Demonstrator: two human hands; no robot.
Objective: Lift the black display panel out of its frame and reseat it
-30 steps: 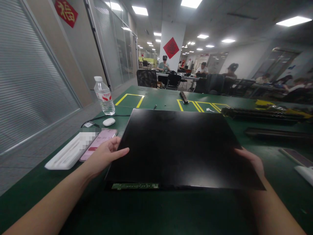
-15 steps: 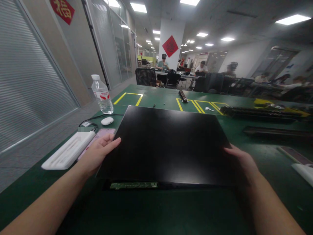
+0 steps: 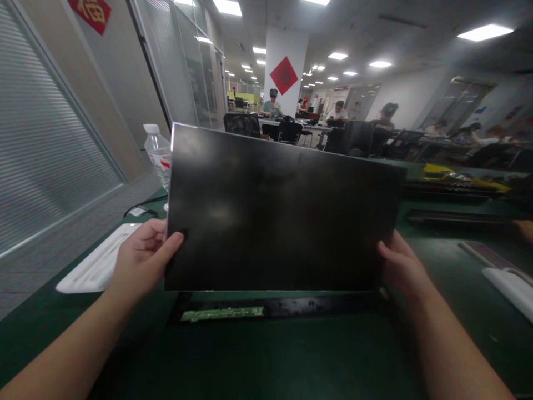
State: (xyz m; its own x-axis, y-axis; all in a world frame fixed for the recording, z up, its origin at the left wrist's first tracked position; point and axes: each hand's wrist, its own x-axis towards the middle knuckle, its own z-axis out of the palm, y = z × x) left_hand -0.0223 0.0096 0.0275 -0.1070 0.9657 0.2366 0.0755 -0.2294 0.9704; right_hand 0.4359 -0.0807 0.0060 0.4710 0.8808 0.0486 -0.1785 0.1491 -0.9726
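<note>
A thin black display panel (image 3: 283,216) is tilted up in front of me, its dark glossy face toward me. My left hand (image 3: 141,253) grips its left edge, thumb on the face and fingers behind. The right edge is pinched by my right hand (image 3: 402,264), thumb in front and the other fingers partly hidden. Under the panel's lower edge, a dark frame (image 3: 325,304) lies on the green table (image 3: 266,361). A strip of green circuit board (image 3: 222,314) shows at its front left. The panel hides the rest of the frame.
A water bottle (image 3: 158,155) and a white case (image 3: 95,261) stand at the left. To the right are a long black bar (image 3: 453,218), a phone (image 3: 485,254), a white object (image 3: 508,289) and another person's hand (image 3: 525,229). People sit at desks farther back.
Both hands have raised the panel and tipped its far edge up, so it stands steeper. More of the frame and circuit board shows below. Another person's hand has appeared at the right edge.
</note>
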